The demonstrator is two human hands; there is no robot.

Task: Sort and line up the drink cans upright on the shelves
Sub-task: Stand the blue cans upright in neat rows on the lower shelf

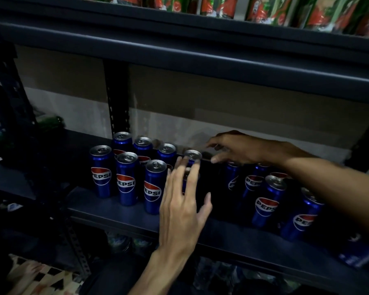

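Blue Pepsi cans stand upright on a dark metal shelf (115, 211). A left group (126, 177) forms two rows of several cans. A right group (266, 201) stands more loosely. My left hand (183, 201) reaches forward with straight, spread fingers, its fingertips in front of two cans (192, 156) at the middle; whether it touches them I cannot tell. My right hand (239, 149) hovers palm down above the back of the shelf, fingers loosely spread, holding nothing, just over a can of the right group (231, 175).
An upper shelf beam (179, 60) runs overhead, with green and red packets (275, 9) above it. A perforated upright post (117, 99) stands behind the left cans. Cardboard lines the back wall. Bottles and packages lie on the shelf below (124, 241).
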